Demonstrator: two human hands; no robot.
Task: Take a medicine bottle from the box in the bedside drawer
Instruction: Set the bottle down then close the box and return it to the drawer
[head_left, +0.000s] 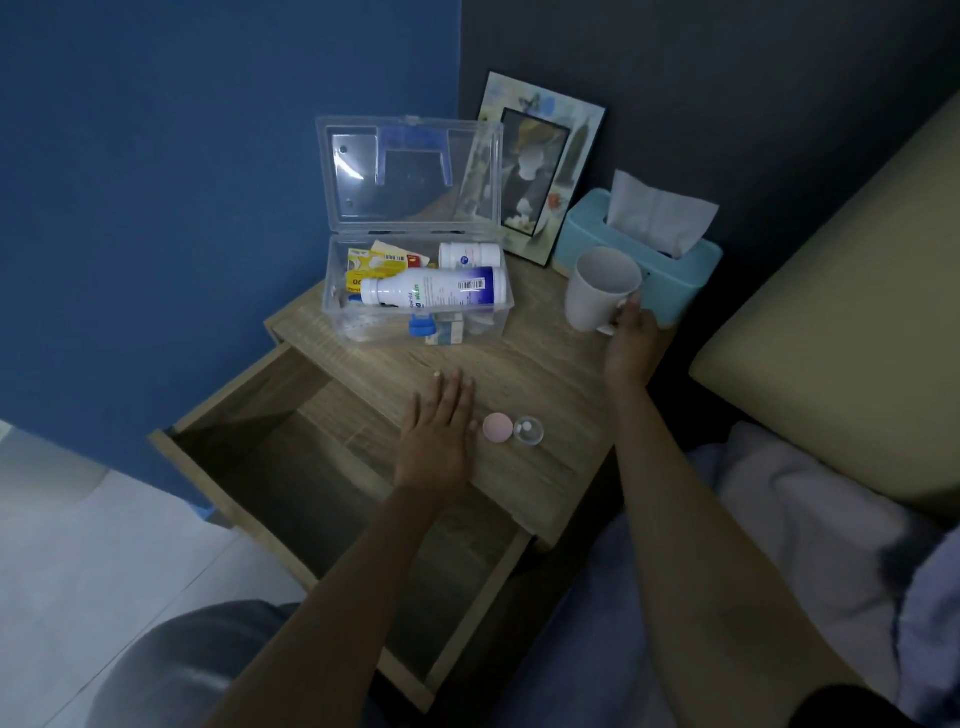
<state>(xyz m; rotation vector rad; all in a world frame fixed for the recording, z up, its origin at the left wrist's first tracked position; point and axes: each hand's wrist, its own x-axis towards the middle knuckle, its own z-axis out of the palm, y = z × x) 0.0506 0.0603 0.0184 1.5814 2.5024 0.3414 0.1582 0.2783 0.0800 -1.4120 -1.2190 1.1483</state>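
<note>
— What's the setting?
— A dim bedroom corner with a blue wall on the left and a dark wall behind. A wooden bedside table (524, 374) stands beside a bed (831, 332), and its drawer (291, 467) is pulled out toward the near-left, with nothing showing inside.

— And on the table, from the left?
— Near the far-left corner sits a clear plastic box (415, 306) with its lid (410, 171) standing open. The large white medicine bottle (434, 293) lies on its side on top of the contents, long axis along the box's length, cap toward the left, blue-banded base toward the right. A smaller white bottle (470, 254) lies behind it.

— The hands?
— The left hand (439, 431) lies flat by the near edge, fingers spread, gripping nothing. A tiny pill (437, 373) sits just beyond its fingertips. Just to the right lie a pink cap (497, 427) and a clear cap (528, 431) holding a white tablet, touching each other.

— Further right?
— The right hand (631, 338) grips a white mug (602, 288) by its handle, tilted, near the far-right edge. Behind it are a tissue box (660, 265) and a picture frame (540, 166) leaning on the wall.
</note>
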